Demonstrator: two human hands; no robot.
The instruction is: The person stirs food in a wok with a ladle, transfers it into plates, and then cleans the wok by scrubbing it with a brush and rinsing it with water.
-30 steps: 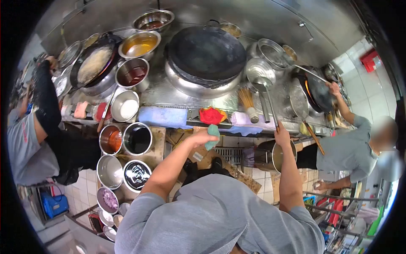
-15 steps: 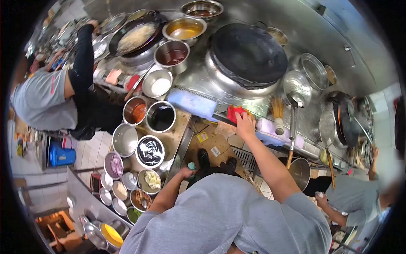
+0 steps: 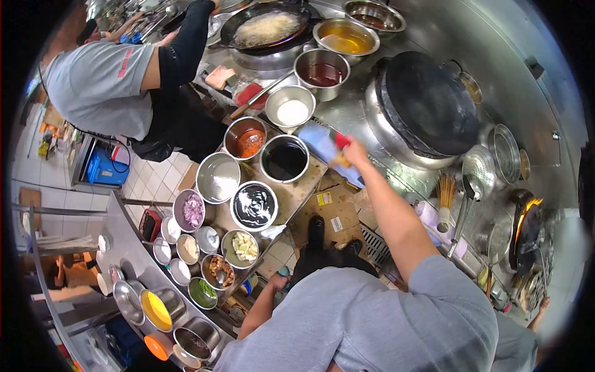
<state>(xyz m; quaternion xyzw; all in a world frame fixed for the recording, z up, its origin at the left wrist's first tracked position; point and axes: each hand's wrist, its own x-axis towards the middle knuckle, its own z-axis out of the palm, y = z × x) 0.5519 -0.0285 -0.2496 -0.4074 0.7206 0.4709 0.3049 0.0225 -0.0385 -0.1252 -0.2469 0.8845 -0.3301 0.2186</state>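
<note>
Red cloth [image 3: 341,140] sits bunched under the person's right hand [image 3: 354,150], which reaches out toward eleven o'clock from the body and closes over it on the front ledge of the stainless worktop [image 3: 347,111]. The fingers curl down onto the fabric, gripping or pressing it; just beside it at nine o'clock lies a pale blue cloth [image 3: 317,137]. A second ago this hand was on the handle of a pot well off at three o'clock, and half a second ago it had just landed on the red cloth; now it is pulling the cloth leftward along the ledge, so the wiping or gathering of it looks under way.

The left hand [image 3: 276,283] is low at six o'clock, near the person's hip, closed round a small teal thing [image 3: 283,271], apparently the same one it held up near the ledge a second ago. Its grip looks snug, though most of the object is hidden.

At one o'clock from the right hand stands the big black wok [image 3: 427,102] on its steel ring. At nine o'clock are the pot of dark sauce [image 3: 284,159] and the pot of red sauce [image 3: 246,139]. Farther off at ten o'clock a co-worker's black sleeve [image 3: 186,40] stretches toward a frying pan [image 3: 268,27].
</note>
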